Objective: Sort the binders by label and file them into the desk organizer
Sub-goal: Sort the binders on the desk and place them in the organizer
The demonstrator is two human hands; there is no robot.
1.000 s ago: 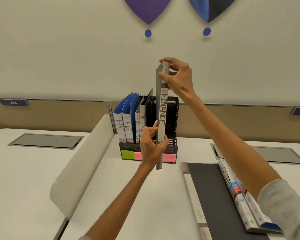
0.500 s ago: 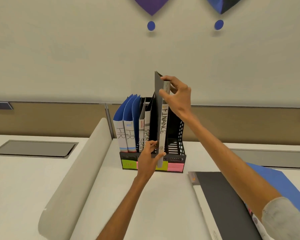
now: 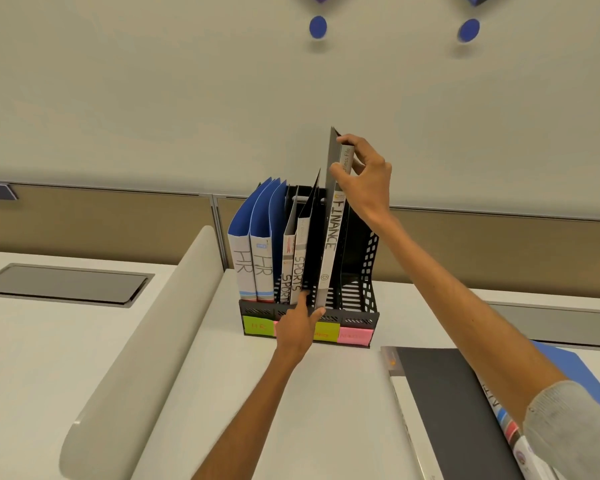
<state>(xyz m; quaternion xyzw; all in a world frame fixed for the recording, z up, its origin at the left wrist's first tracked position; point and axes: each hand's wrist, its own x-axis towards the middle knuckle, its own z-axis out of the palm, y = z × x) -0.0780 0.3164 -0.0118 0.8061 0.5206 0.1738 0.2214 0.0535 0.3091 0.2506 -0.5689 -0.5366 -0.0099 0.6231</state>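
Observation:
A black mesh desk organizer (image 3: 367,292) stands on the white desk, with coloured sticky labels along its front. Two blue HR binders (image 3: 253,258) fill its left slot and two SPORTS binders (image 3: 296,268) stand beside them. The grey FINANCE binder (image 3: 331,244) is upright, its lower end inside the third slot. My right hand (image 3: 364,178) grips its top. My left hand (image 3: 300,329) holds its bottom corner at the organizer's front edge.
A dark grey binder (image 3: 447,403) lies flat on the desk at the right, with a blue binder (image 3: 565,368) and a labelled spine (image 3: 509,427) next to it. A curved grey divider (image 3: 146,344) runs along the left. Recessed grey panels (image 3: 66,284) sit in the desk.
The FINANCE binder has moved away from me and down, from above the desk in front of the organizer into its third slot. Both hands went with it.

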